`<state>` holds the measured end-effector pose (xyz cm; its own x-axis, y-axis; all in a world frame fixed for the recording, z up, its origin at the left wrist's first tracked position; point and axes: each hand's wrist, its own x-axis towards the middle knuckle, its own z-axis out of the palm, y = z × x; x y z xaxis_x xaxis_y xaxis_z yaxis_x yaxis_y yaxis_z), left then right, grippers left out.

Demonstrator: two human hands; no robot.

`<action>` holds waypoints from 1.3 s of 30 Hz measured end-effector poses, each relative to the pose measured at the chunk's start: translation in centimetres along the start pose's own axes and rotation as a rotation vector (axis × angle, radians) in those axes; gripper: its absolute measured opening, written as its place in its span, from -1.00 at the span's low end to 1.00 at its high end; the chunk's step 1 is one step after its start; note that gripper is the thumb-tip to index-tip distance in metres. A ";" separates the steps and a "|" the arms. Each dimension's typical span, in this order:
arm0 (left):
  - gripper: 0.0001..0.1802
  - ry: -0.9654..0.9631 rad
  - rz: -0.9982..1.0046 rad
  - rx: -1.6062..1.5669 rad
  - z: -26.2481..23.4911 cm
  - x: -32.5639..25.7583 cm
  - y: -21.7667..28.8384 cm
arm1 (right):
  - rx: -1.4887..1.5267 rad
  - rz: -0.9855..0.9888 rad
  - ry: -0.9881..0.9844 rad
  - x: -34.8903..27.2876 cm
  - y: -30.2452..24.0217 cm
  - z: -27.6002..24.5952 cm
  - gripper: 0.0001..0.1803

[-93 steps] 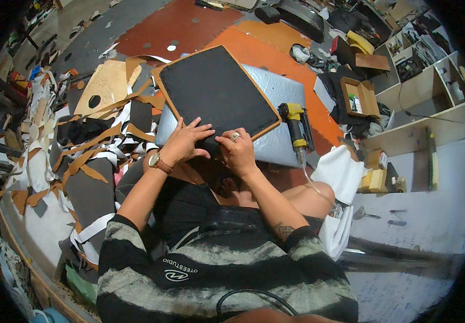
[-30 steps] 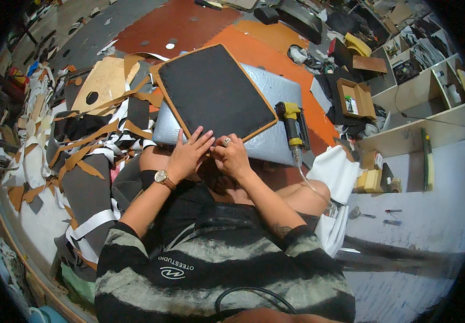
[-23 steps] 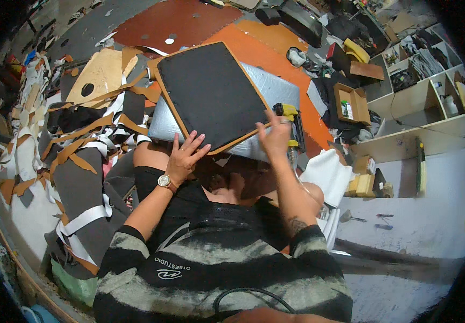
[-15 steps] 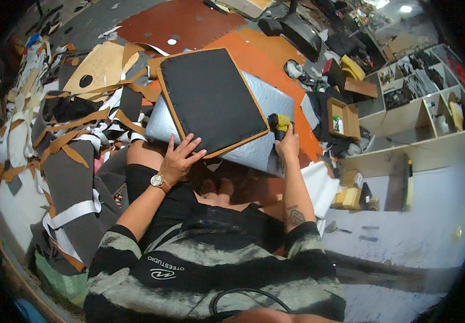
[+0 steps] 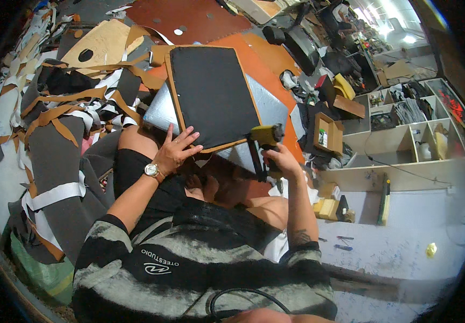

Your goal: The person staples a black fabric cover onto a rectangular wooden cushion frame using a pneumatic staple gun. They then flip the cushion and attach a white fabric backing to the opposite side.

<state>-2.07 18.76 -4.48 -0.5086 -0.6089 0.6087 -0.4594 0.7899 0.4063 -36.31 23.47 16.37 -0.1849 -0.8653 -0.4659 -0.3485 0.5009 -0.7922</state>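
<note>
A flat rectangular panel (image 5: 211, 91), faced in black cloth with a tan border, rests on a silvery wrapped block (image 5: 273, 102) in front of me. My left hand (image 5: 177, 149) lies on the panel's near left corner, fingers spread over the border. In my right hand (image 5: 283, 160) is a yellow and black staple gun (image 5: 266, 135), at the panel's near right corner. Its yellow body points left and its long black part hangs toward me. Whether its nose touches the border I cannot tell.
Tan, white and grey scraps (image 5: 54, 129) pile up on my left, with a cut board (image 5: 100, 48) behind. At the right are an open cardboard box (image 5: 327, 134), white shelving (image 5: 388, 156) and yellow blocks (image 5: 326, 209). Orange sheeting (image 5: 259, 54) covers the floor ahead.
The panel has turned slightly clockwise. My right hand has brought the staple gun nearer to me, and the gun has swung so its long black part shows. My left hand stays on the corner.
</note>
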 end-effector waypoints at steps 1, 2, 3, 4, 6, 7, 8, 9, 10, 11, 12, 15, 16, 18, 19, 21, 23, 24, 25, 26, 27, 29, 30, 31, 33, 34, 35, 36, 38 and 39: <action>-0.54 0.009 -0.001 -0.005 -0.1 0.0 0.1 | -0.156 0.062 -0.021 0.0 -0.4 0.5 -0.74; -0.53 0.006 0.000 0.012 -0.2 -0.1 -0.1 | -0.312 0.117 -0.047 -0.2 -2.1 1.5 -0.73; -0.55 0.002 0.000 0.012 -0.2 -0.1 -0.1 | -0.469 0.171 -0.073 0.0 -3.3 2.2 -0.71; -0.57 -0.002 0.001 0.013 -0.2 -0.1 -0.1 | -0.561 0.141 -0.080 1.1 -2.5 2.5 -0.65; -0.58 -0.004 0.000 -0.001 -0.2 0.1 0.1 | -0.721 0.066 -0.062 1.3 -2.5 3.8 -0.58; -0.58 -0.004 0.001 -0.012 -0.2 0.2 0.1 | -0.801 0.028 -0.052 1.5 -2.6 4.4 -0.54; -0.58 -0.005 -0.001 -0.021 -0.1 0.1 -0.1 | -0.851 0.032 -0.078 1.3 -3.9 5.4 -0.44; -0.58 0.008 -0.003 -0.009 0.0 0.0 -0.1 | -0.824 0.039 -0.080 1.3 -4.4 5.6 -0.45; -0.57 0.020 -0.006 0.003 0.2 -0.1 -0.1 | -0.797 0.046 -0.083 1.2 -4.7 5.6 -0.45; -0.57 0.030 -0.004 0.011 0.2 -0.1 0.0 | -0.767 0.058 -0.083 0.9 -5.0 5.7 -0.45; -0.57 0.031 -0.006 0.008 0.2 -0.1 -0.1 | -0.770 0.068 -0.067 0.7 -5.5 5.9 -0.46; -0.56 0.027 -0.006 0.001 0.1 -0.1 0.0 | -0.793 0.094 -0.059 0.3 -6.1 6.7 -0.48; -0.56 0.027 -0.001 0.001 0.1 0.0 0.0 | -0.813 0.098 -0.082 0.6 -5.9 7.0 -0.47; -0.55 0.029 0.001 -0.007 0.3 -0.2 0.0 | -0.832 0.074 -0.117 0.8 -5.6 7.4 -0.47; -0.55 0.033 0.001 -0.016 0.5 -0.3 0.1 | -0.830 0.046 -0.126 0.6 -5.4 7.6 -0.46; -0.54 0.029 -0.005 -0.020 0.2 -0.2 -0.2 | -0.823 0.002 -0.136 0.4 -6.1 8.5 -0.46; -0.54 0.017 -0.009 -0.032 0.1 -0.2 -0.2 | -0.816 -0.013 -0.125 -0.3 -7.1 9.1 -0.46; -0.52 0.011 0.000 0.004 0.2 -0.1 -0.2 | -0.824 -0.020 -0.130 0.0 -6.5 9.2 -0.48; -0.50 0.006 0.008 0.039 0.2 0.0 -0.3 | -0.831 -0.027 -0.136 0.6 -5.4 9.3 -0.49; -0.47 0.000 0.012 0.078 0.1 0.0 -0.3 | -0.839 -0.037 -0.146 0.6 -5.5 9.9 -0.50; -0.42 0.000 -0.032 0.023 0.1 -0.1 -0.2 | -0.834 -0.019 -0.147 0.4 -5.8 10.2 -0.50; -0.29 0.000 -0.122 -0.083 0.1 -0.1 0.2 | -0.821 0.014 -0.150 -0.5 -7.1 10.8 -0.49; -0.25 0.004 -0.109 -0.048 0.1 -0.1 0.2 | -0.810 0.005 -0.155 -0.7 -7.5 11.2 -0.48; -0.20 0.007 -0.096 -0.012 0.0 -0.1 0.1 | -0.799 -0.005 -0.160 -0.9 -7.8 11.5 -0.48; -0.11 0.022 -0.081 0.007 0.4 -0.1 -0.2 | -0.805 -0.018 -0.157 -1.1 -7.9 12.0 -0.49; -0.07 0.029 -0.082 -0.007 0.5 -0.1 -0.4 | -0.819 -0.022 -0.154 -1.0 -7.8 12.5 -0.49; -0.02 0.034 -0.082 -0.025 0.6 -0.1 -0.4 | -0.832 -0.022 -0.150 -1.0 -7.5 12.8 -0.50; 0.01 0.042 -0.108 -0.038 0.6 -0.3 -0.4 | -0.837 -0.020 -0.142 -0.9 -7.2 13.0 -0.50; 0.07 0.057 -0.155 -0.064 -0.1 -0.1 -0.4 | -0.844 -0.016 -0.120 -0.7 -6.7 13.2 -0.50; 0.07 0.076 -0.182 -0.017 -0.7 0.1 -0.3 | -0.803 -0.014 -0.130 -0.8 -6.7 13.1 -0.50</action>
<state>-1.53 18.52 -4.06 -0.3617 -0.7347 0.5739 -0.5255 0.6691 0.5254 -21.80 21.01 16.84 -0.0850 -0.8378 -0.5393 -0.9120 0.2834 -0.2965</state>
